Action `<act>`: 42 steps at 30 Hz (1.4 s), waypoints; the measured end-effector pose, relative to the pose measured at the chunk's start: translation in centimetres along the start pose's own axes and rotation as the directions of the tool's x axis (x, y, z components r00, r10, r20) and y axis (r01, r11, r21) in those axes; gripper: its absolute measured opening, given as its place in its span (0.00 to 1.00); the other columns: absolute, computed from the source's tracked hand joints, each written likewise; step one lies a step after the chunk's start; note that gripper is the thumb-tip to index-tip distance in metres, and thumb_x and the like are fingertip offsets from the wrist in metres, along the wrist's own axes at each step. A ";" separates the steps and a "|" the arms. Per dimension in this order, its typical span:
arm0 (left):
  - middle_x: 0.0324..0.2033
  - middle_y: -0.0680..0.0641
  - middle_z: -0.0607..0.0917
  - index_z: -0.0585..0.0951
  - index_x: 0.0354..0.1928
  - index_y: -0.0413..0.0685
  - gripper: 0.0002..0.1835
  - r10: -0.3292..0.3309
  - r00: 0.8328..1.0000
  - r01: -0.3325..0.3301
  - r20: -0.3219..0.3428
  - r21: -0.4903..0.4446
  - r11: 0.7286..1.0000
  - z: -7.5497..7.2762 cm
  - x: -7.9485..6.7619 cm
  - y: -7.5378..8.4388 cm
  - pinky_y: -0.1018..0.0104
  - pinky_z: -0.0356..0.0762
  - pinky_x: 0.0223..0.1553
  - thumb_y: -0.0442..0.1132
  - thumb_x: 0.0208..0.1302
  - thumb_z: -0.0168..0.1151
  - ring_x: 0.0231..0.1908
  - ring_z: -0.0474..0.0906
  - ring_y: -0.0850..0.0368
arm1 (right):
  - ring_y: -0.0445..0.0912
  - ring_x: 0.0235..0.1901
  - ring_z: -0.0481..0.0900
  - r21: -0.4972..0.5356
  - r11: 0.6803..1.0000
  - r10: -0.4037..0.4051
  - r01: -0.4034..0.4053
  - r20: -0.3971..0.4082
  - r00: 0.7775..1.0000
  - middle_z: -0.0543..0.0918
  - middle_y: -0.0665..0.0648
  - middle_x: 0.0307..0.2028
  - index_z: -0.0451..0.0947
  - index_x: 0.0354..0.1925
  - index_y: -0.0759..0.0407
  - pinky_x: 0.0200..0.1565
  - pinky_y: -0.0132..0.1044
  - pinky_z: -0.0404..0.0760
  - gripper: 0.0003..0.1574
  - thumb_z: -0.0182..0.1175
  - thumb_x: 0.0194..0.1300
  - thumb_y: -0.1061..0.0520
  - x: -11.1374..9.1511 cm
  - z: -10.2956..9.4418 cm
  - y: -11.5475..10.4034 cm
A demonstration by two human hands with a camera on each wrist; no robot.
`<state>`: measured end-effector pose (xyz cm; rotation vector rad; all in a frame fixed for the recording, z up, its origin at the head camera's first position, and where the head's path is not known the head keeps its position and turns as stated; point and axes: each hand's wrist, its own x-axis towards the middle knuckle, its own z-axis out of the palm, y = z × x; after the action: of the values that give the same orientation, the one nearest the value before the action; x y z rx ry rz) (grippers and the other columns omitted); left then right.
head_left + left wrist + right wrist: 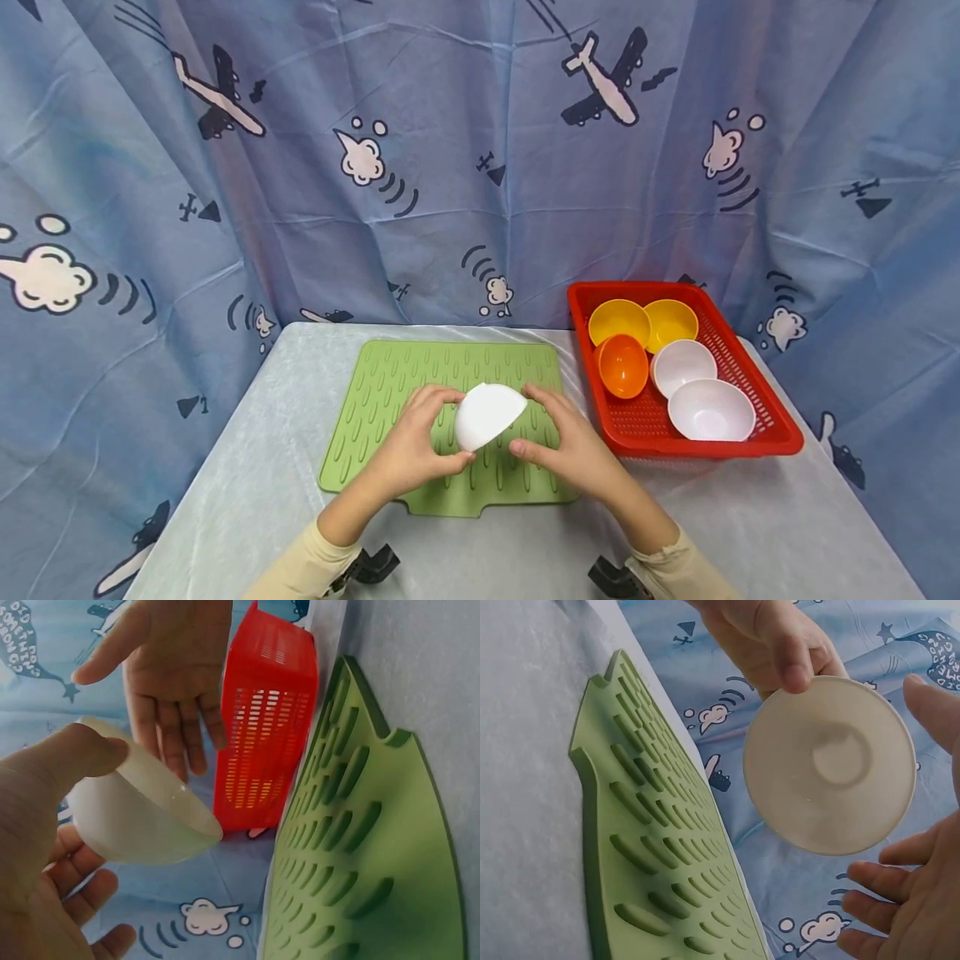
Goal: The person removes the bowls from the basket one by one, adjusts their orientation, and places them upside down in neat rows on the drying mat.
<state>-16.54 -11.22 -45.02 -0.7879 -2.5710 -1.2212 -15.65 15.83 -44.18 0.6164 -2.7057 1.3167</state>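
My left hand [416, 437] holds a white bowl [489, 414] by its rim, with the thumb on the near side. The bowl is tilted on its side above a green ridged mat [367, 417], and in the right wrist view its hollow inside [780, 772] faces my right hand. That right hand [573, 442] is to the bowl's right, fingers spread and thumb apart. A gap shows between its fingers and the bowl in the right wrist view.
A red perforated basket [697, 450] stands right of the mat. Inside are yellow bowls [618, 321], an orange bowl [624, 367] and white bowls [711, 410]. A blue patterned curtain [427, 167] hangs behind the white-covered table [247, 467].
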 end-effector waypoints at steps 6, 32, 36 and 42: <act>0.58 0.53 0.78 0.77 0.60 0.52 0.39 0.136 0.990 -0.137 0.023 0.103 0.985 -0.3 0.1 0.0 0.46 0.68 0.63 0.43 0.42 0.85 0.59 0.69 0.54 | 0.64 0.71 0.68 0.035 0.999 0.039 -0.041 0.057 0.998 0.73 0.64 0.70 0.65 0.74 0.61 0.64 0.71 0.66 0.52 0.72 0.62 0.41 0.2 0.1 0.2; 0.67 0.52 0.76 0.73 0.71 0.55 0.52 -0.063 0.997 0.070 0.040 -0.207 0.976 -1.0 0.6 -0.7 0.37 0.61 0.71 0.53 0.37 0.82 0.72 0.66 0.47 | 0.58 0.73 0.60 0.340 0.935 -0.111 0.099 0.015 0.994 0.66 0.53 0.73 0.61 0.77 0.42 0.67 0.77 0.53 0.58 0.79 0.53 0.55 0.2 0.9 1.0; 0.66 0.54 0.77 0.75 0.69 0.58 0.51 -0.055 0.997 0.066 0.058 -0.223 0.973 -1.4 0.5 -0.8 0.38 0.63 0.70 0.52 0.36 0.83 0.71 0.67 0.49 | 0.59 0.72 0.61 0.274 0.952 -0.143 0.139 -0.006 0.990 0.64 0.54 0.73 0.62 0.77 0.45 0.65 0.77 0.56 0.60 0.82 0.50 0.53 0.2 1.0 1.0; 0.63 0.60 0.79 0.75 0.69 0.64 0.50 -0.036 0.998 0.046 0.048 -0.219 0.975 -1.7 0.3 -0.7 0.44 0.72 0.62 0.49 0.36 0.87 0.66 0.71 0.57 | 0.57 0.72 0.63 0.253 0.950 -0.181 0.185 -0.038 0.983 0.66 0.53 0.73 0.63 0.76 0.48 0.66 0.75 0.58 0.62 0.83 0.48 0.53 0.2 1.1 0.8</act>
<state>-17.24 -12.80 -44.25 -0.8152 -2.5272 -1.5381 -15.98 15.38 -45.44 0.8534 -2.4140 1.6233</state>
